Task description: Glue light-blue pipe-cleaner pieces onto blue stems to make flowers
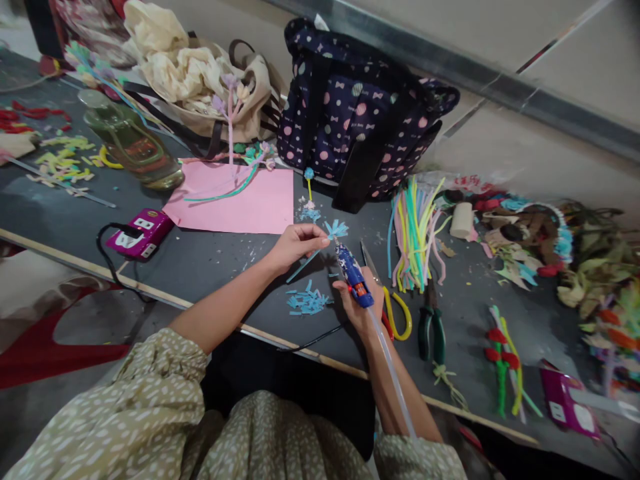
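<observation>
My left hand (295,245) is pinched shut on a thin stick topped with a light blue paper flower (336,229), held just above the dark table (210,260). My right hand (361,303) is wrapped round a blue glue gun (351,275) whose nozzle points at the flower. A clear glue stick (393,370) juts from the back of the gun toward me. Light blue paper scraps (307,302) lie under my hands.
Yellow-handled scissors (393,310) and green pliers (431,323) lie right of my right hand, beside a bundle of pastel pipe cleaners (414,230). A pink sheet (240,200), a polka-dot bag (357,117), a glass bottle (133,143) and a purple power strip (140,233) stand further back.
</observation>
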### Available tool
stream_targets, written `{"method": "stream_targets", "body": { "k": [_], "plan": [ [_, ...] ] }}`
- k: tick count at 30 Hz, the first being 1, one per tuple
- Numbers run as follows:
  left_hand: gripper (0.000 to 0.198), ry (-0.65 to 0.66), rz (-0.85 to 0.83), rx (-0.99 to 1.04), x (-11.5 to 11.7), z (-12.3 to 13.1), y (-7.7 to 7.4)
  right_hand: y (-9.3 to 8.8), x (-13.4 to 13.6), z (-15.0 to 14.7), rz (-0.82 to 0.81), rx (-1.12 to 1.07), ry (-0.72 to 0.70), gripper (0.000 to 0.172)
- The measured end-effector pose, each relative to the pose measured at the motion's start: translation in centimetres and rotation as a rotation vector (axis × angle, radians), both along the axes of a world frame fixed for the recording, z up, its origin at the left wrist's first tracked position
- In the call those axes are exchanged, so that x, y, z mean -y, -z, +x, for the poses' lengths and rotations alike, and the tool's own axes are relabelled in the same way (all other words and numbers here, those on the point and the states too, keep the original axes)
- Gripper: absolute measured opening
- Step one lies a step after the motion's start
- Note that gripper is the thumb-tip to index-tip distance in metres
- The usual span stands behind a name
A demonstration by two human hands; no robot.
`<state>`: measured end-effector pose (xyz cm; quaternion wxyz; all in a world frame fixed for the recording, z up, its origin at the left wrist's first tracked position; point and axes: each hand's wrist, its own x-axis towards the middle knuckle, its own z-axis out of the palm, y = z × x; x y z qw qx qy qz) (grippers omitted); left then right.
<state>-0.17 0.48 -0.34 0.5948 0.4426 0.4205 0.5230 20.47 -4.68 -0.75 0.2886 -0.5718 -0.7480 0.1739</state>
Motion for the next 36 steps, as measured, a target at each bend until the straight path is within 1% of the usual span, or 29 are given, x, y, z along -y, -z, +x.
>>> {"method": "stream_targets", "body": {
  "k": [17,21,27,36],
  "plan": [
    [0.021,0.009,-0.03,-0.006,0.01,-0.09,0.12,0.01,-0.09,0.02,-0.018,0.048,0.023,0.04],
    [0.021,0.004,-0.028,-0.006,-0.02,-0.09,0.3,0.03,-0.16,-0.09,-0.036,0.034,0.02,0.043],
    [0.018,-0.002,-0.009,0.002,-0.07,-0.09,0.36,-0.14,-0.12,-0.26,-0.021,-0.003,0.01,0.045],
    [0.021,-0.003,0.005,-0.008,-0.11,-0.14,0.56,-0.1,-0.19,-0.23,-0.02,-0.004,-0.013,0.043]
  ]
}}
